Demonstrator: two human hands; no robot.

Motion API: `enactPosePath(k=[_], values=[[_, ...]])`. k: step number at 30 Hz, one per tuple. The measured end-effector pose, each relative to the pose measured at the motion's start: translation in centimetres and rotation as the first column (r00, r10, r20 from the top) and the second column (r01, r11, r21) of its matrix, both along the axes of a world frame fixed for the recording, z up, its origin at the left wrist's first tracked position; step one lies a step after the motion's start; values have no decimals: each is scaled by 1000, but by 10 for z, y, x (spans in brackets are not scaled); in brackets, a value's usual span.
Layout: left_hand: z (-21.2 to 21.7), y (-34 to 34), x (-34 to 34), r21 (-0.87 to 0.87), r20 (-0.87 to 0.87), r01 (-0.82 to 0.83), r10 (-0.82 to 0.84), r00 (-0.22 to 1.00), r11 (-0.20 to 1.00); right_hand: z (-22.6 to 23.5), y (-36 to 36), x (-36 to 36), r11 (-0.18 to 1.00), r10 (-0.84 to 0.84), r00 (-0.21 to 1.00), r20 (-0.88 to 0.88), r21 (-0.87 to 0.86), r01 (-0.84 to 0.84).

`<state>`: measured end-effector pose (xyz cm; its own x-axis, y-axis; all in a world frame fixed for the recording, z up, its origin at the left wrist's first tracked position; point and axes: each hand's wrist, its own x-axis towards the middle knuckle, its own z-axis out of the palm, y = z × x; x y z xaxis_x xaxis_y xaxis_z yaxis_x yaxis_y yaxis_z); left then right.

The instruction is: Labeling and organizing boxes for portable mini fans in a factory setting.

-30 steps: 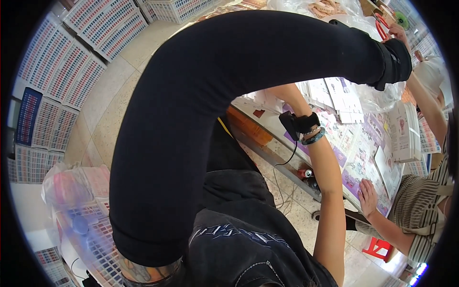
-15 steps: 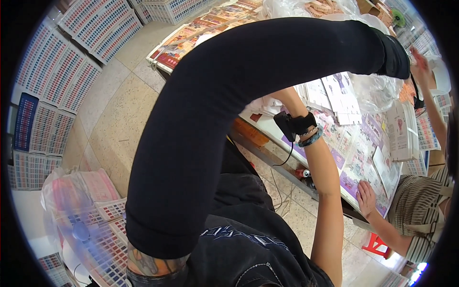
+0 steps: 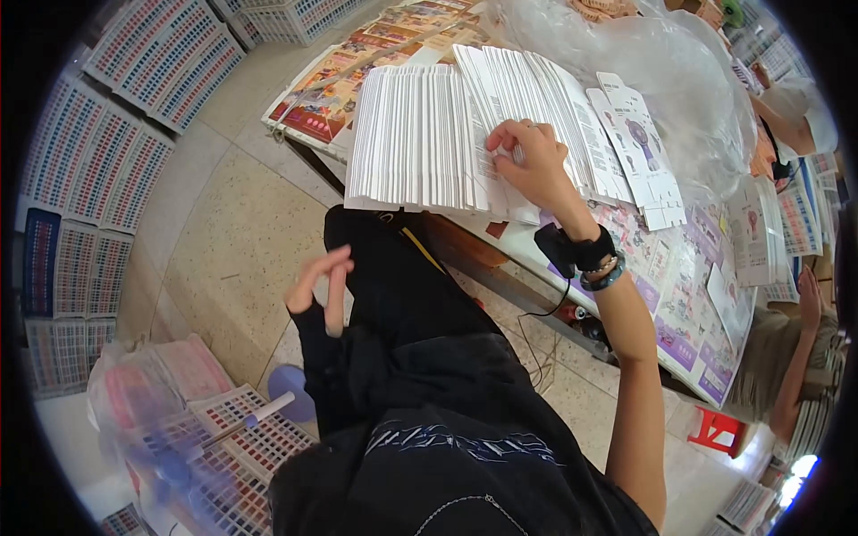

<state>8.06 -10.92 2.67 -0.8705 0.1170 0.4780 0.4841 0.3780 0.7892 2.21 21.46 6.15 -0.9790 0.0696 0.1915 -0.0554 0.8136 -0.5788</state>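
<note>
A long row of white flat folded cartons (image 3: pixel 411 134) stands on edge, fanned, along the table's near side. My right hand (image 3: pixel 534 165) rests over the middle of the row. Its fingers are bent and the thumb is apart from the index finger, with the tips at the carton edges; I see nothing lifted in it. A black strap with a small box sits on that wrist. My left hand (image 3: pixel 323 284), in a black sleeve, hangs in the air left of my lap. Its fingers are partly stretched and apart, with nothing visible in them.
Printed sheets cover the table (image 3: pixel 706 330). Clear plastic bags (image 3: pixel 661 80) lie beyond loose printed cartons (image 3: pixel 636 143). At lower left are a plastic crate (image 3: pixel 259 429) and a purple disc with a white stem (image 3: pixel 290 393). Another person's hand (image 3: pixel 809 290) is at far right.
My left arm, which stretched across the table to the far right, has swung back beside my lap. The carton row is uncovered. The other person's hand has left the table edge.
</note>
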Motion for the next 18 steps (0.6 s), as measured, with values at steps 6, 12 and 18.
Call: enactPosePath(k=[6,12,18], values=[[-38,0,2,-28,59,125,-123,991,992,22,-13,2,999,-49,995,92,7,49],[-41,13,-26,-28,-95,209,-211,973,977,30,-13,-1,999,-34,984,175,-15,37],[-29,31,-31,-2,-220,153,-149,964,988,20,-11,0,1000,-17,996,87,-3,17]])
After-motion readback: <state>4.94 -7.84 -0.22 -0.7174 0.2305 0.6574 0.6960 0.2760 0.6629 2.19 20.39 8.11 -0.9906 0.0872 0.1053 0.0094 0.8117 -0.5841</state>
